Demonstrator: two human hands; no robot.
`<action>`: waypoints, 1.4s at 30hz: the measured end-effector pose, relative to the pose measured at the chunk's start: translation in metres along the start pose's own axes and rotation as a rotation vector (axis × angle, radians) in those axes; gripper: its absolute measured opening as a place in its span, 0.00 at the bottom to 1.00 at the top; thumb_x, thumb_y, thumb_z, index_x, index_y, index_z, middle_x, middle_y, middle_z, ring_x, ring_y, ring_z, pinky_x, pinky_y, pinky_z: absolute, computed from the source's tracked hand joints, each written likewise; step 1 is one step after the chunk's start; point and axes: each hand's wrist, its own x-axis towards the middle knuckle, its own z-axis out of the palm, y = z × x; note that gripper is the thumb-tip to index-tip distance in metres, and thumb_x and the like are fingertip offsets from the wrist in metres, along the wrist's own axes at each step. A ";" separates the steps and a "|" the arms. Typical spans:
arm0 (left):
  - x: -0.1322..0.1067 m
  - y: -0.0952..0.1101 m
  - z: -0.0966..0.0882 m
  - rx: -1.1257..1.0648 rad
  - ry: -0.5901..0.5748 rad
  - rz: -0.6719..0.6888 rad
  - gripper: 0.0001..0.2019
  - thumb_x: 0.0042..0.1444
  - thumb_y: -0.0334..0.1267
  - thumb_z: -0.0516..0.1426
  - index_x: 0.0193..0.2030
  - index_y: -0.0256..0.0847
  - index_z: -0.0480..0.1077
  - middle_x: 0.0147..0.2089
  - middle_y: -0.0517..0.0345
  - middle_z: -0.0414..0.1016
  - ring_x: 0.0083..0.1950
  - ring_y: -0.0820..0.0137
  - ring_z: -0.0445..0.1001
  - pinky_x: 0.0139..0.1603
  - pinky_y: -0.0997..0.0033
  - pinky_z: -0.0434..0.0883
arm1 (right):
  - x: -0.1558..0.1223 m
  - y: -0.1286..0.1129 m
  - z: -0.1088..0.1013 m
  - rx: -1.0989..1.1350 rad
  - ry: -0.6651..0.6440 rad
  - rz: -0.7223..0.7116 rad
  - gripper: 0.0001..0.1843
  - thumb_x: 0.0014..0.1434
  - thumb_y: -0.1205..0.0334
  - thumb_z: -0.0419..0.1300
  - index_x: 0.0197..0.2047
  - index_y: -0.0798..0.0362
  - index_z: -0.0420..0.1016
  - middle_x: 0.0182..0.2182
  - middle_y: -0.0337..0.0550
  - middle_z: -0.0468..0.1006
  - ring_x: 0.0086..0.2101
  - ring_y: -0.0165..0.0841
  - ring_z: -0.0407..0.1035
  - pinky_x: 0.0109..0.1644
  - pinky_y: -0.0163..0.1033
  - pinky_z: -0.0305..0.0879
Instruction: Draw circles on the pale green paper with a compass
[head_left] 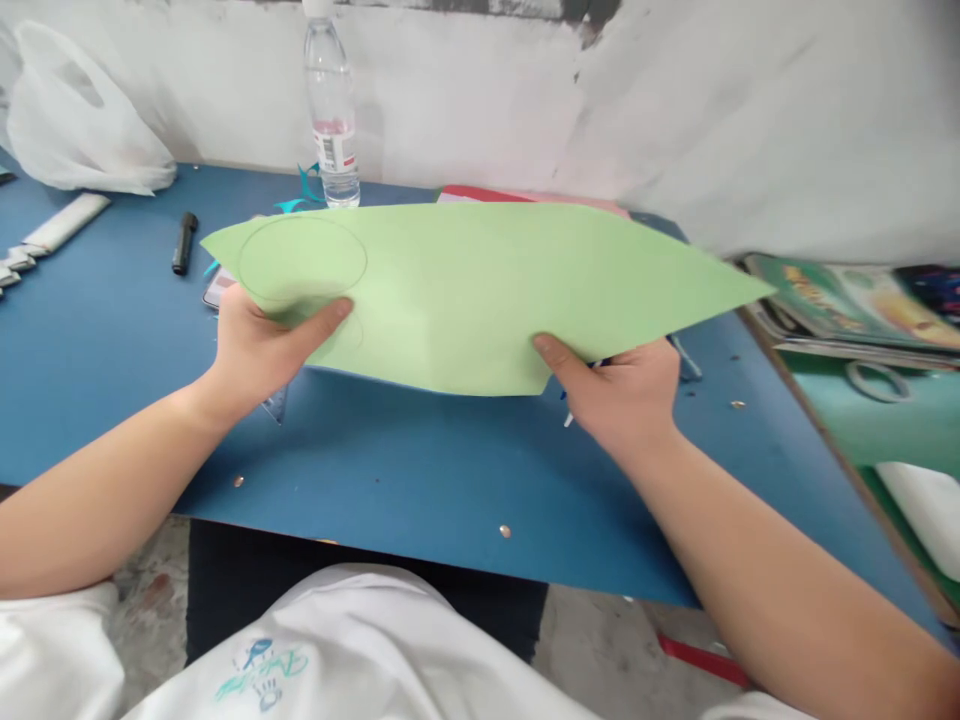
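A sheet of light green paper [465, 290] is held up over the blue table [360, 450], curving slightly between my two hands. My left hand [262, 335] grips its left part, thumb on top and fingers hidden beneath. Near that thumb a large circle is drawn on the paper, with a fainter, smaller curve below it. My right hand [619, 385] pinches the lower right edge, thumb on top, its other fingers under the sheet. Something thin, blue and white, shows beside the right hand, partly covered. A clear ruler's corner [276, 405] pokes out below my left hand.
A water bottle [330, 110] stands by the wall, with a white plastic bag [86, 115] to its left. A black marker [184, 243] lies left of the paper. Books [847, 300] and a grey ring [877, 381] rest on the green table at right.
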 end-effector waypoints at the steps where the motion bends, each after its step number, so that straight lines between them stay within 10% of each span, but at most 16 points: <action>1: 0.000 0.000 0.000 -0.005 0.027 -0.002 0.21 0.56 0.63 0.82 0.50 0.58 0.93 0.57 0.58 0.96 0.60 0.44 0.94 0.68 0.35 0.91 | -0.001 -0.001 -0.001 -0.018 -0.014 -0.006 0.16 0.60 0.39 0.79 0.43 0.37 0.89 0.45 0.50 0.94 0.54 0.63 0.90 0.57 0.70 0.89; 4: 0.000 0.001 0.001 -0.031 0.089 0.033 0.27 0.45 0.66 0.85 0.47 0.58 0.92 0.53 0.60 0.96 0.56 0.41 0.94 0.64 0.31 0.92 | -0.003 -0.006 -0.005 -0.069 0.006 -0.026 0.14 0.64 0.39 0.77 0.43 0.37 0.89 0.43 0.49 0.94 0.53 0.63 0.91 0.55 0.69 0.91; 23: -0.009 0.024 0.013 -0.125 -0.032 -0.173 0.26 0.59 0.63 0.80 0.54 0.47 0.91 0.63 0.50 0.94 0.67 0.43 0.92 0.73 0.40 0.90 | -0.002 -0.012 -0.004 -0.105 0.058 -0.032 0.16 0.54 0.41 0.72 0.25 0.42 0.82 0.29 0.54 0.90 0.37 0.64 0.91 0.40 0.65 0.88; 28: -0.008 0.042 0.010 -0.436 -0.145 -0.391 0.20 0.64 0.51 0.80 0.57 0.44 0.91 0.61 0.51 0.94 0.69 0.43 0.92 0.73 0.42 0.90 | 0.001 -0.009 -0.013 0.020 -0.013 0.230 0.28 0.53 0.28 0.81 0.38 0.45 0.93 0.42 0.50 0.96 0.49 0.64 0.93 0.57 0.72 0.91; 32: -0.006 0.048 0.009 -0.572 -0.257 -0.600 0.17 0.63 0.46 0.79 0.55 0.42 0.91 0.61 0.49 0.95 0.70 0.40 0.92 0.72 0.39 0.91 | 0.009 -0.008 -0.021 0.148 -0.079 0.452 0.38 0.47 0.23 0.85 0.44 0.48 0.95 0.47 0.53 0.96 0.46 0.57 0.92 0.51 0.66 0.92; 38: -0.006 0.052 0.009 -0.558 -0.315 -0.789 0.23 0.56 0.49 0.82 0.53 0.38 0.91 0.55 0.44 0.95 0.61 0.39 0.95 0.64 0.40 0.94 | 0.023 0.005 -0.031 0.061 -0.272 0.518 0.28 0.51 0.32 0.82 0.44 0.46 0.93 0.35 0.45 0.90 0.31 0.43 0.80 0.36 0.54 0.82; 42: -0.007 0.055 0.008 -0.514 -0.395 -0.908 0.25 0.51 0.47 0.84 0.51 0.37 0.91 0.52 0.43 0.95 0.56 0.42 0.96 0.54 0.47 0.95 | 0.031 0.010 -0.028 -0.121 -0.138 0.349 0.14 0.51 0.46 0.77 0.36 0.44 0.85 0.30 0.43 0.81 0.29 0.39 0.72 0.34 0.52 0.73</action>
